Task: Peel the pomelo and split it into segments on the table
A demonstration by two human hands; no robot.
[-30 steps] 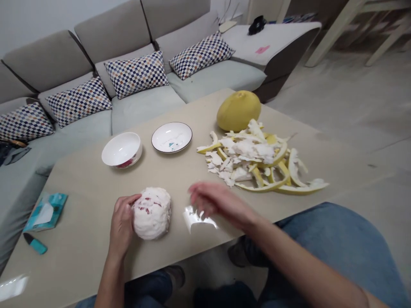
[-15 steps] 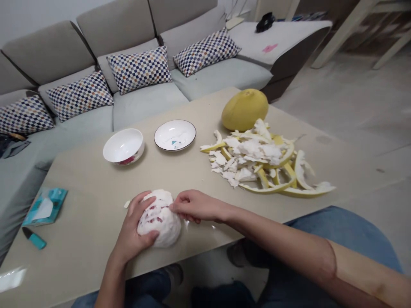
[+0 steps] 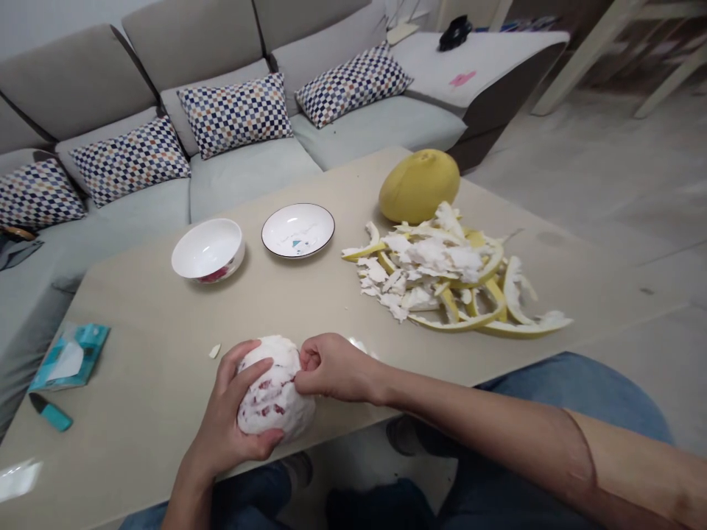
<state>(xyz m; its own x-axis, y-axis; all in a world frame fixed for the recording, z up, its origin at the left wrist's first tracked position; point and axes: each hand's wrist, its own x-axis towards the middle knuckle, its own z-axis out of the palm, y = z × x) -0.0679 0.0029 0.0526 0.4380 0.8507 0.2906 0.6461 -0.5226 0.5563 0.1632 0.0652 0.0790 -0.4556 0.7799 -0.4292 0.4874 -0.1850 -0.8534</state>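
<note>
A peeled pomelo point(image 3: 276, 394), white with pith and showing pinkish-red flesh through several gaps, is at the table's near edge. My left hand point(image 3: 235, 401) is wrapped round its left side, thumb low and fingers over the top. On the fruit's right side, my right hand point(image 3: 334, 368) has its fingers curled in a pinch against the white pith; the fingertips are partly hidden. To the right, yellow peel strips and torn white pith lie in a heap point(image 3: 442, 265). Behind that heap sits a whole yellow pomelo point(image 3: 420, 185).
A white bowl point(image 3: 207, 250) and a dark-rimmed plate point(image 3: 298, 230) stand toward the back of the table point(image 3: 149, 353). At left lie a teal tissue pack point(image 3: 71, 357) and a teal-handled knife point(image 3: 52, 412). A small peel scrap point(image 3: 215, 351) is near my left hand. Beyond is a grey sofa point(image 3: 248, 173).
The peeled pomelo has moved slightly toward me and tilted under my left hand. My right hand stays at its right side, fingers curled more tightly.
</note>
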